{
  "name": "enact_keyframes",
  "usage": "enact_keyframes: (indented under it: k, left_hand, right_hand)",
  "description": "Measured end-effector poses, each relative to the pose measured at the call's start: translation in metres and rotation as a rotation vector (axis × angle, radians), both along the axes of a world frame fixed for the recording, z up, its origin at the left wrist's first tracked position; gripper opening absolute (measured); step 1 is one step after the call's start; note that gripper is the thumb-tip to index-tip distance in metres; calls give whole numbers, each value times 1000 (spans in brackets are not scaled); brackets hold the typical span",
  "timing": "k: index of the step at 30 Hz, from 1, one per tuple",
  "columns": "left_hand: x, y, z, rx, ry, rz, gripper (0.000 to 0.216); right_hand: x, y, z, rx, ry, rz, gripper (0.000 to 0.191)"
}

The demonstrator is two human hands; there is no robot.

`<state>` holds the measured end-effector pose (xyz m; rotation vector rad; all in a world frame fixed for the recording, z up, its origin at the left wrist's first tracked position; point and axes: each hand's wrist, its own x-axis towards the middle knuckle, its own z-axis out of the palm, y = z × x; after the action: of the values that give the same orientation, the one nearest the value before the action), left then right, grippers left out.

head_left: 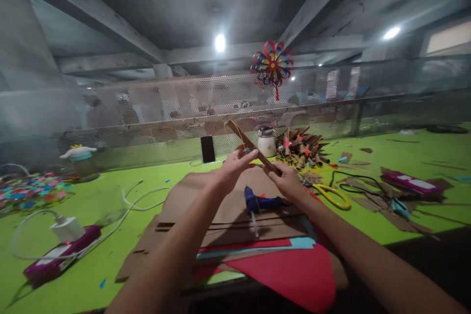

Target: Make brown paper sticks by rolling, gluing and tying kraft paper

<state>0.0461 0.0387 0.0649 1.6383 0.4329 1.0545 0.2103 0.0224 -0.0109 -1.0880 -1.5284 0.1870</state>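
Right hand (pixel 286 179) closed around the lower end of a slanting brown cardboard strip (pixel 263 159), left hand (pixel 235 167) against its middle with a grip I cannot tell from here, the strip raised above cardboard sheets (pixel 195 198) bearing a blue glue gun (pixel 253 202) on the green table (pixel 128 230).

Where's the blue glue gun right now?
Head view, just right of centre: the blue glue gun lies on the brown cardboard, just below the right hand.
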Motion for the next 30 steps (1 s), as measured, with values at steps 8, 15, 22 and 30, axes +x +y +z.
enact_keyframes:
  k: [8, 15, 22, 30]
  left_hand:
    - [13, 0, -5, -157, -145, -35, 34]
    - [6, 0, -6, -111, -66, 163, 36]
    - [-29, 8, 0, -207, -248, 232, 45]
    - [-35, 2, -8, -301, 70, 143, 20]
  right_hand:
    - [2, -8, 8, -278, 273, 542, 35]
    - [10, -7, 13, -312, 314, 586, 37]
    - [22, -1, 12, -166, -103, 207, 24]
    - [55, -7, 28, -189, -373, 169, 31]
